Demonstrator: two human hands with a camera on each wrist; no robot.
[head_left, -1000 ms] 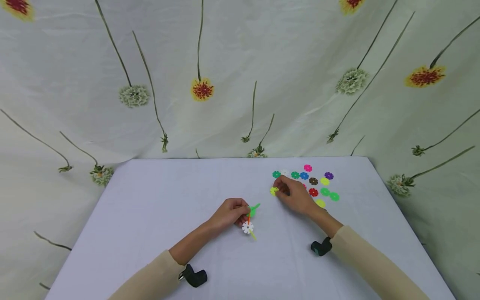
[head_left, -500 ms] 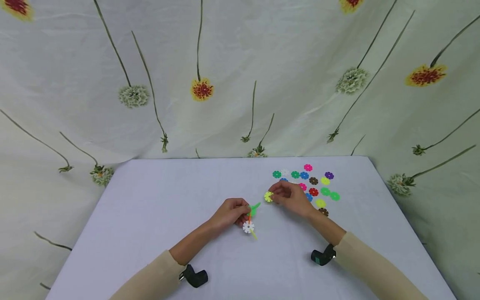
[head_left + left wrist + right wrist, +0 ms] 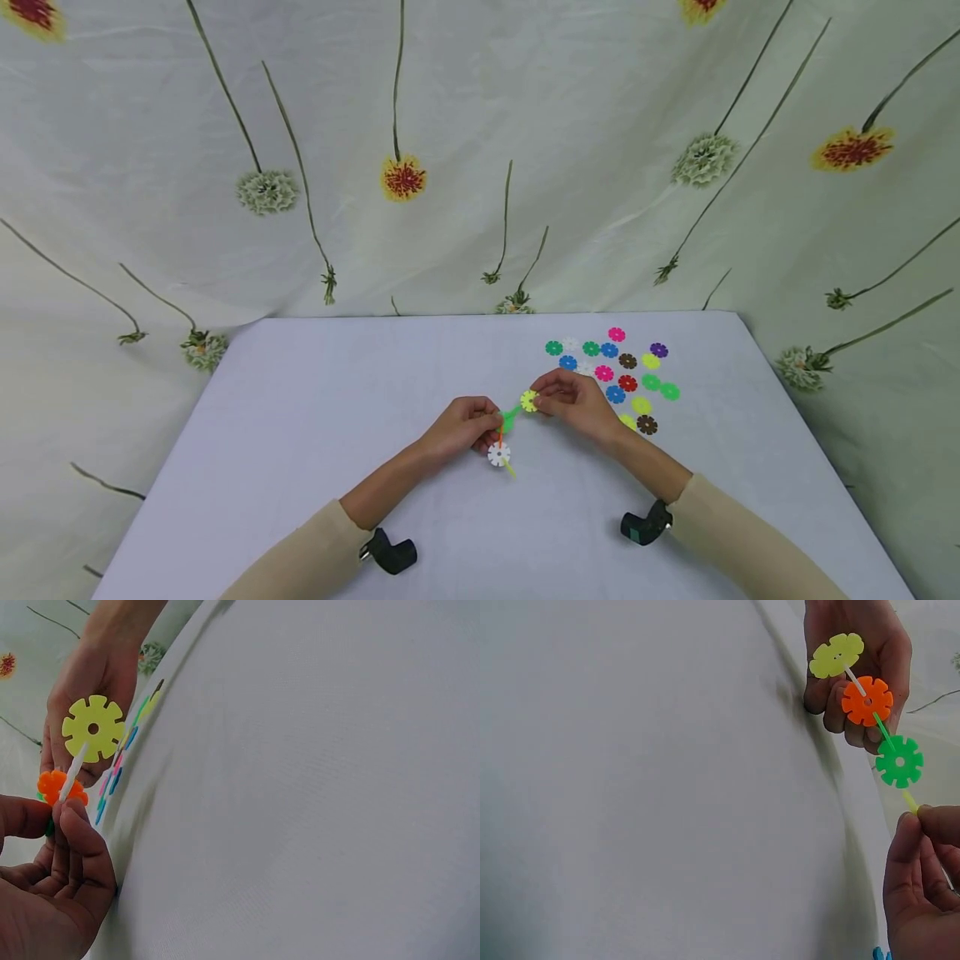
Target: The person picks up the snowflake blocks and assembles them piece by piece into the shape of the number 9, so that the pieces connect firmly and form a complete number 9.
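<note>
In the head view my left hand (image 3: 467, 427) holds a short chain of notched plastic flower discs. The chain has a white disc (image 3: 498, 454), an orange disc (image 3: 868, 701), a green disc (image 3: 900, 762) and a yellow end disc (image 3: 836, 656), joined at their slots. My right hand (image 3: 581, 406) pinches a separate yellow notched disc (image 3: 528, 401) between thumb and fingertips. Seen edge-on in the right wrist view, that disc is at the green disc's rim; whether it sits in a slot I cannot tell. The left fingers partly hide the chain's middle.
Several loose notched discs lie flat on the white table (image 3: 337, 375) beyond and right of my right hand, among them a red disc (image 3: 627, 383), a purple disc (image 3: 658, 350) and a brown disc (image 3: 647, 425). A flowered cloth (image 3: 450, 233) hangs behind the table's far edge.
My right hand has brought the yellow disc from the loose discs leftward and nearer, up to the chain's green end. The left hand stays almost still with the chain.
</note>
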